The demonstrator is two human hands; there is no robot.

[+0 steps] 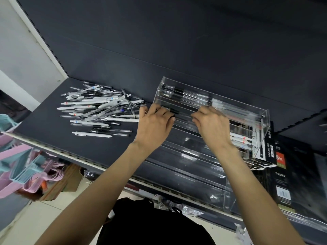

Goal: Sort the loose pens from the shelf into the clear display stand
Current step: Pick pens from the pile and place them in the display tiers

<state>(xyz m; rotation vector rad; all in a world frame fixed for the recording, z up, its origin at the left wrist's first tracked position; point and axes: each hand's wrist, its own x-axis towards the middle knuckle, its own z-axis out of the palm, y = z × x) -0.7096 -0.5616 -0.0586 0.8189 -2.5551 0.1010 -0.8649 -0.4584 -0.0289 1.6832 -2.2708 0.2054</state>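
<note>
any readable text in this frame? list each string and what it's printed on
"GEL INK PEN": black card strip on the right end of the clear display stand, reading sideways.
"8K": red patch on the black diary pack right of the stand; the first character is cut off.
"DIARY": same black pack, lower down.
Too small or blurred: the characters above "GEL INK PEN", the white label on the pack, and prints on the loose pens.
</note>
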